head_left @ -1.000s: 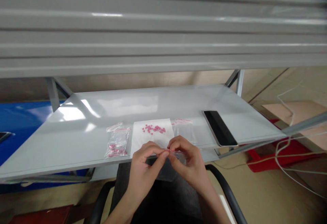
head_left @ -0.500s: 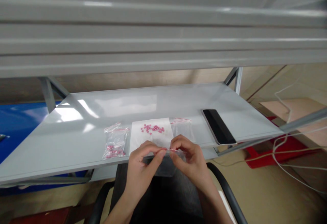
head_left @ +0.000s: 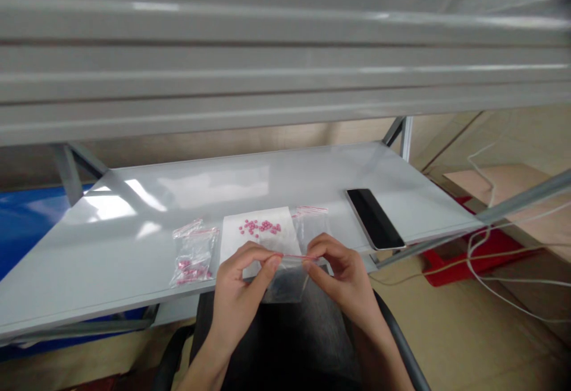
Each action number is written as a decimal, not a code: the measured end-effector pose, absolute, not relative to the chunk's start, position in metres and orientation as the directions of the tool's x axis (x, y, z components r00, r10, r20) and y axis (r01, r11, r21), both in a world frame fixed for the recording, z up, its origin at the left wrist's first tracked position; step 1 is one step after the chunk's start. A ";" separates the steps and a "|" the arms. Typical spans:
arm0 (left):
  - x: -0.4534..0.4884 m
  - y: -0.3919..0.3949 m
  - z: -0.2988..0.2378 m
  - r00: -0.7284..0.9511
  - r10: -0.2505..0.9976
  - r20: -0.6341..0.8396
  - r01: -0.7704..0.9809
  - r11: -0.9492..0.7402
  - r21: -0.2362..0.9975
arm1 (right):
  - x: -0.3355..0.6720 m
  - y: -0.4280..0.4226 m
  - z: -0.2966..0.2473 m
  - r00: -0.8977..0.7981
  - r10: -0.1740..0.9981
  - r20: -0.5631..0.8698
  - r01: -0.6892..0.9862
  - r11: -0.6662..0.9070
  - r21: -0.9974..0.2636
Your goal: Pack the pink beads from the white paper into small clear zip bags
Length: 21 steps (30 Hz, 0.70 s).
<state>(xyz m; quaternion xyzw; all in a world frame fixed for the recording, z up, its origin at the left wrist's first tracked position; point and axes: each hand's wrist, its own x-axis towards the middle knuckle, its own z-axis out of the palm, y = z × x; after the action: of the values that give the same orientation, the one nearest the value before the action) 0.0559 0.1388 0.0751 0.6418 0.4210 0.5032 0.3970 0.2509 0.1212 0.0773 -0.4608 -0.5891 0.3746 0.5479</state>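
A clear zip bag (head_left: 288, 284) with a red line along its top hangs in front of the table edge, over my lap. At the left end of that top strip, my left hand (head_left: 245, 284) pinches it between thumb and fingers. The right end is pinched by my right hand (head_left: 341, 275). No beads show inside this bag. Just beyond my hands lies a white paper sheet (head_left: 232, 236) bearing several small pink beads (head_left: 265, 226). Left of the paper are zip bags (head_left: 194, 254) with pink beads at the bottom; to its right lie clear zip bags (head_left: 312, 221) looking flat.
A dark-screened phone (head_left: 375, 218) lies on the right part of the grey table (head_left: 125, 248). Low overhead stretches a grey ribbed panel (head_left: 267, 69). White cables (head_left: 477, 260) and a red object (head_left: 446, 266) are at the right, and chair armrests (head_left: 397, 331) flank my lap.
My right hand has moved outward along the bag's top, so more of the red line shows stretched between my hands. The view has shifted slightly.
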 end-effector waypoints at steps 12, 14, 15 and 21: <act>0.099 0.161 0.067 0.108 0.975 0.193 0.016 -0.196 0.980 | 0.289 0.139 0.081 0.149 0.937 0.317 0.285 0.266 -0.921; 0.104 0.166 0.063 0.154 0.972 0.176 -0.005 -0.177 0.984 | 0.294 0.151 0.078 0.216 0.931 0.294 0.395 0.192 -0.898; 0.105 0.168 0.060 0.169 0.968 0.187 0.005 -0.191 0.982 | 0.297 0.158 0.075 0.254 0.923 0.288 0.442 0.154 -0.884; 0.112 0.162 0.044 0.286 0.891 0.353 0.259 -0.426 0.867 | 0.309 0.196 0.055 0.341 0.895 0.289 0.560 0.053 -0.827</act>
<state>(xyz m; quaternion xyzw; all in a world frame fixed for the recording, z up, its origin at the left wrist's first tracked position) 0.1121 0.1619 0.0444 0.7182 0.4002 0.4439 0.3562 0.3094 0.1964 0.0548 -0.6655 -0.5465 0.1751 0.4772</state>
